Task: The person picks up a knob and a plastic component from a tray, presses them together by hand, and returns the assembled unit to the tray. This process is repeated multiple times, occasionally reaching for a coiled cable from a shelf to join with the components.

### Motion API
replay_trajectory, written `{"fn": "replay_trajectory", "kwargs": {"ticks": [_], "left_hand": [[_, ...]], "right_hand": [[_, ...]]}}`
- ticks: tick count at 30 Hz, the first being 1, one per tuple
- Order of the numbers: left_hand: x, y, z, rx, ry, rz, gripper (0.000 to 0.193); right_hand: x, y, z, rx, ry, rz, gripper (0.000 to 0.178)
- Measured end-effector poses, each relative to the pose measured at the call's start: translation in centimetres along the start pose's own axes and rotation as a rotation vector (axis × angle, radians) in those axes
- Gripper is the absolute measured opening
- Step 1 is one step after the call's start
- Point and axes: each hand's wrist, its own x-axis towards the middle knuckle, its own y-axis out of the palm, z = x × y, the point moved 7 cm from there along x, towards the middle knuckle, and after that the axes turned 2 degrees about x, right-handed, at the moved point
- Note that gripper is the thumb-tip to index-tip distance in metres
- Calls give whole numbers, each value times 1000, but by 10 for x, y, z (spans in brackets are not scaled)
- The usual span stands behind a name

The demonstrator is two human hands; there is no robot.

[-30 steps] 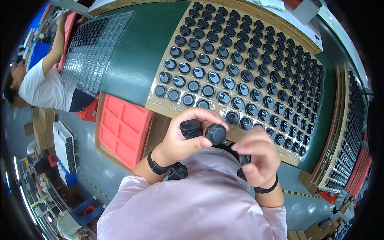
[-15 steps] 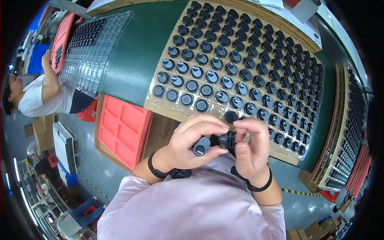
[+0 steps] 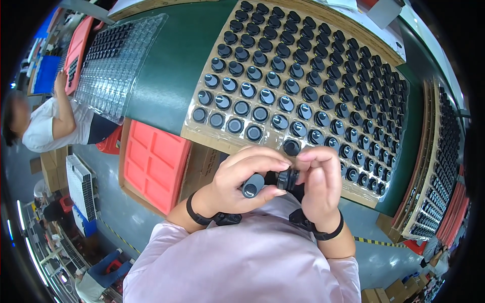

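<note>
In front of my chest, my left hand is closed around a dark, smooth piece with a rounded end. Between thumb and fingertips of that hand sits a black ringed round part; whether the two are joined is hidden by the fingers. My right hand curls its fingers against the right side of the round part. Just beyond my hands is a clear plastic tray on cardboard, filled with rows of similar black parts. One lone black part lies at its near edge.
A green table carries the tray and, to the left, another clear tray, partly filled. Red trays stand in a box below the table edge. More loaded trays are stacked at right. A co-worker reaches over a red tray at far left.
My right hand has turned, its thumb shifting up and back at the round part. My left hand stays almost still. The co-worker's arm has lowered slightly.
</note>
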Motion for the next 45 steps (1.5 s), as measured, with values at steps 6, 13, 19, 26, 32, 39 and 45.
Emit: {"fn": "replay_trajectory", "kwargs": {"ticks": [6, 13, 19, 26, 32, 39, 45], "left_hand": [[-1, -1, 0, -37, 5, 2, 39], [-4, -3, 7, -152, -44, 20, 39], [-1, -7, 4, -133, -3, -25, 39], [-4, -7, 12, -144, -32, -36, 43], [-10, -4, 27, -297, -140, -24, 51], [-24, -15, 47, -436, -262, -112, 58], [-36, -14, 58, -559, -382, 43, 69]], "right_hand": [[2, 7, 3, -267, -72, 99, 21], [1, 6, -6, -149, 191, -65, 47], [1, 4, 0, -315, 15, 118, 49], [2, 8, 11, -583, -150, 140, 38], [7, 15, 17, -708, -292, 215, 31], [19, 2, 3, -787, -127, 95, 28], [31, 6, -7, -1154, -167, 110, 26]]}}
